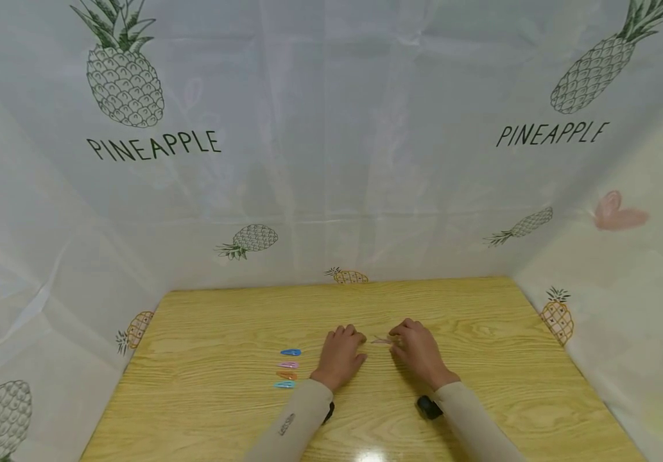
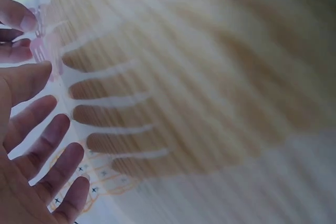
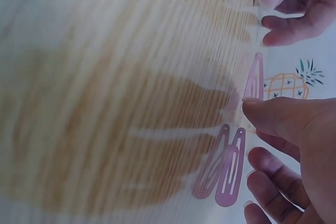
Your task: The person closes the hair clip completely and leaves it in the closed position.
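In the head view my right hand (image 1: 418, 350) is right of the table's middle, its fingertips at a pink hair clip (image 1: 380, 341). The right wrist view shows the thumb and a finger of that hand pinching the clip (image 3: 255, 74) by its wide end, narrow tip pointing away. Another pink hair clip (image 3: 230, 174) is beside the curled lower fingers, with a matching slotted pink shape overlapping it. My left hand (image 1: 339, 356) holds nothing; its fingers (image 2: 39, 140) are spread, close over the tabletop, with the thumb near a pink clip (image 2: 41, 50).
Left of my left hand, a blue clip (image 1: 291, 352), a pink clip (image 1: 288, 365), an orange clip (image 1: 287, 375) and a light blue clip (image 1: 284, 385) lie in a column on the wooden table (image 1: 204, 333). A pineapple-print sheet (image 1: 331, 160) encloses the back and sides.
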